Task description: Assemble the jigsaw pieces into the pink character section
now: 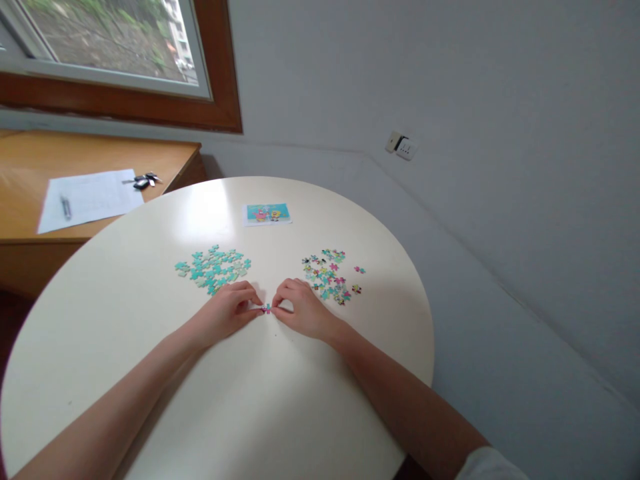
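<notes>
Small pink and teal jigsaw pieces (267,309) lie between my fingertips, low over the white round table (280,413). My left hand (231,311) pinches them from the left, thumb and index finger closed. From the right, my right hand (305,311) closes its thumb and index finger on their other edge. The fingers partly cover the pieces, so how they join is hard to see. A spread of mostly teal jigsaw pieces (215,268) lies just beyond my left hand. Mixed-colour jigsaw pieces (327,275) are scattered beyond and beside my right hand.
A picture card (269,213) with cartoon figures lies toward the table's far side. On a wooden desk (100,148) at the left are a paper sheet (95,193), a pen-like object (66,207) and keys (144,181). A wall with a socket (406,149) borders the right.
</notes>
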{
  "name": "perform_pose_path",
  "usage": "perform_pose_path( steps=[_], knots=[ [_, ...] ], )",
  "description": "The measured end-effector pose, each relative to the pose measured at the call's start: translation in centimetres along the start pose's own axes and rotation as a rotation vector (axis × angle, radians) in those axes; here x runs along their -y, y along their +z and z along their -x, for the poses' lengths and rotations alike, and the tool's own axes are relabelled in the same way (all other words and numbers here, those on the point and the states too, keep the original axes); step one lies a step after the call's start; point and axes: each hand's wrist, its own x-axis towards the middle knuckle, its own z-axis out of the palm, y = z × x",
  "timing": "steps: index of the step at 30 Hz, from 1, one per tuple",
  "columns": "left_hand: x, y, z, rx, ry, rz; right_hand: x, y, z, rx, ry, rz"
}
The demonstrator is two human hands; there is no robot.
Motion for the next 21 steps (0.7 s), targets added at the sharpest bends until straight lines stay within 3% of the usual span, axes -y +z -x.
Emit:
perform_pose_path(
  steps=[21],
  knots=[
    [-0.24,-0.18,-0.04,0.003,-0.02,0.004,0.07,-0.01,0.07,0.012,0.012,-0.001]
  ],
)
